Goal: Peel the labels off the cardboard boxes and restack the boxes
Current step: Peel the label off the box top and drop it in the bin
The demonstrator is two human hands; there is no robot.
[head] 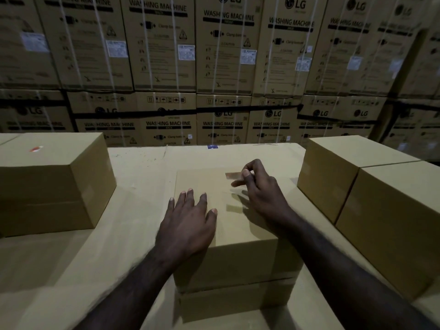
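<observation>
A plain cardboard box (pixel 228 258) stands in front of me on a cardboard-covered surface (pixel 133 177). My left hand (pixel 188 222) lies flat on the box's top with straight, spread fingers. My right hand (pixel 259 189) is over the far right part of the top and pinches the end of a clear tape-like label strip (pixel 233 175) between thumb and forefinger. The strip is lifted off the cardboard at that end. A faint shiny patch of tape (pixel 234 207) lies on the top below the hand.
Another plain box (pixel 54 184) with a small red mark on top sits to the left. Two boxes (pixel 345 172) (pixel 395 222) stand side by side at the right. Behind the surface rises a wall of stacked washing machine cartons (pixel 221 67).
</observation>
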